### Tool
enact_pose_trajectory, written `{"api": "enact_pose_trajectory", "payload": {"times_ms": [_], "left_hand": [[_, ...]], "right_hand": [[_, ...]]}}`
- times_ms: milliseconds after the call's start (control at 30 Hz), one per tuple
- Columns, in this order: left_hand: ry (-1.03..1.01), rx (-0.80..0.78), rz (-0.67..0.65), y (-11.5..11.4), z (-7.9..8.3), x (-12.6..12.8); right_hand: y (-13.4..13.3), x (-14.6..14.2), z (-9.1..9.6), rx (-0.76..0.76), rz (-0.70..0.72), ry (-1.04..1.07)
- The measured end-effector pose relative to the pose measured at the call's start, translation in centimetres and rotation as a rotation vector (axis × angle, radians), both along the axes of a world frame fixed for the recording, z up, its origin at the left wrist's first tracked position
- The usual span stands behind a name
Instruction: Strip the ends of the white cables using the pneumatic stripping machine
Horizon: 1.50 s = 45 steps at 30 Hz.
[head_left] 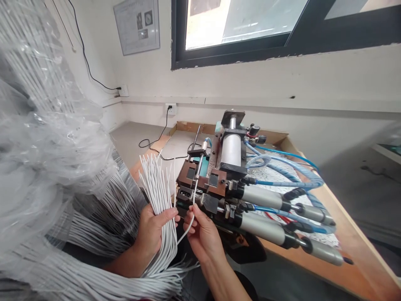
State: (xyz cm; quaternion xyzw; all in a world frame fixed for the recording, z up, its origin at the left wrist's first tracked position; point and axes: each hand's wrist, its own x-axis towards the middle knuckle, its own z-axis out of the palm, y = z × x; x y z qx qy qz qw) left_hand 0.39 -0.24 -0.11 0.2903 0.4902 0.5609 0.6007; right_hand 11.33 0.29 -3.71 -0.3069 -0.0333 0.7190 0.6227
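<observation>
My left hand [153, 230] is closed around a bundle of white wires [158, 184] whose cut ends fan upward beside the machine. My right hand [202, 232] pinches a single white wire [194, 196], its tip reaching up into the front jaws of the pneumatic wire machine [216, 179]. Both hands sit side by side just in front of the machine's metal block. The lower ends of the bundle trail down past my left wrist.
A large mass of white wires in clear plastic wrap [46, 138] fills the left side. Silver air cylinders [269, 228] and blue hoses [291, 167] stick out to the right over the wooden bench [347, 238]. A black power cable [156, 144] runs to a wall socket [171, 108].
</observation>
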Motion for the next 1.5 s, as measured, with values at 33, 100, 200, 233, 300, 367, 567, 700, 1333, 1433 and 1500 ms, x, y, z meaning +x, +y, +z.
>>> {"api": "enact_pose_trajectory", "payload": {"times_ms": [33, 100, 200, 233, 300, 367, 567, 700, 1333, 1433, 1500], "left_hand": [[0.002, 0.001, -0.003, 0.0, 0.0, 0.0], [0.006, 0.003, -0.009, 0.1, 0.1, 0.0], [0.012, 0.007, -0.016, 0.2, 0.1, 0.1], [0.013, 0.006, -0.016, 0.2, 0.1, 0.1], [0.014, 0.006, -0.01, 0.1, 0.1, 0.2], [0.01, 0.017, -0.006, 0.1, 0.1, 0.2], [-0.005, 0.074, -0.023, -0.2, 0.0, 0.4], [0.017, 0.108, -0.055, -0.5, -0.7, 0.4], [0.0, -0.042, -0.07, -1.0, -1.6, -0.2], [0.005, -0.05, -0.066, -1.0, -1.8, -0.3], [0.002, -0.035, -0.057, -0.9, -1.8, -0.3]], "right_hand": [[0.1, 0.0, 0.0, -0.003, 0.004, 0.026], [0.2, 0.0, 0.1, -0.005, 0.016, 0.066], [0.2, 0.1, 0.3, -0.006, 0.038, 0.099], [0.3, 0.1, 0.4, -0.006, 0.042, 0.109], [0.3, 0.1, 0.4, -0.005, 0.049, 0.128], [0.4, 0.0, 0.3, 0.002, 0.052, 0.141], [0.3, -0.5, 0.1, 0.01, 0.049, 0.089], [-0.2, -0.8, 0.8, 0.071, 0.053, -0.099], [-1.2, -0.2, 0.1, -0.007, -0.026, -0.315], [-0.9, -0.1, 0.0, -0.001, -0.033, -0.284], [-0.8, -0.2, -0.2, 0.011, -0.027, -0.245]]}}
